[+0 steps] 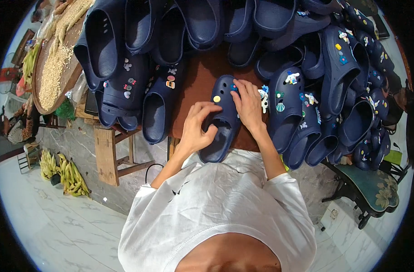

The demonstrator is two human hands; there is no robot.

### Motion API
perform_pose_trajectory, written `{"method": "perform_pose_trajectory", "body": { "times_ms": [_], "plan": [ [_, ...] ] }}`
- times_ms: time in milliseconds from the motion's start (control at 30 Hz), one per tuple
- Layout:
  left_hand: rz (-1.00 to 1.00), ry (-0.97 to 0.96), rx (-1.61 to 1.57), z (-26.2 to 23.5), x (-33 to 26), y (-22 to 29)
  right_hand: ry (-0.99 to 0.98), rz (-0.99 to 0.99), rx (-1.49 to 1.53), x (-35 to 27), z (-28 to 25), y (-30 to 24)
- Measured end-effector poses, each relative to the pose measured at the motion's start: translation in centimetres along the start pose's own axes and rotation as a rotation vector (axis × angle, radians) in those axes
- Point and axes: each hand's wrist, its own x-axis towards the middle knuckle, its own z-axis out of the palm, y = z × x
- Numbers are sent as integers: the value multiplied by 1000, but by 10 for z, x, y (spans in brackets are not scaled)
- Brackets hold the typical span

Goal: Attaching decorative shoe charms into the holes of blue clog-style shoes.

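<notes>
A navy clog (224, 137) with round holes in its upper lies before me, toe pointing away. My left hand (199, 128) grips its left side, fingers bent over the upper and thumb by the foot opening. My right hand (249, 106) is closed along the right side of the toe, its fingertips beside a small blue and red charm (234, 86). A round yellow charm (216, 99) sits on the upper, near my left fingertips. Just right of my right hand, a white character charm (263, 97) stands out near a decorated navy clog (286, 109).
Many navy clogs crowd the brown table (202, 75) at the far side, left and right. A wooden stool (106, 154) stands lower left, with bananas (72, 177) on the floor. A round tray (37, 86) of pale kernels lies far left. A dark floral-patterned chair (368, 188) is at right.
</notes>
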Motion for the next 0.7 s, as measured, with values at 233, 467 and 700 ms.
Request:
{"method": "perform_pose_trajectory", "body": {
  "times_ms": [233,467,700],
  "plan": [
    [-93,154,41,26,23,-5,24,-23,8,9,8,-5],
    [-105,168,118,31,29,-9,70,123,97,7,25,14],
    [-294,101,-46,22,38,-27,70,250,147,3,10,6]
  ]
}}
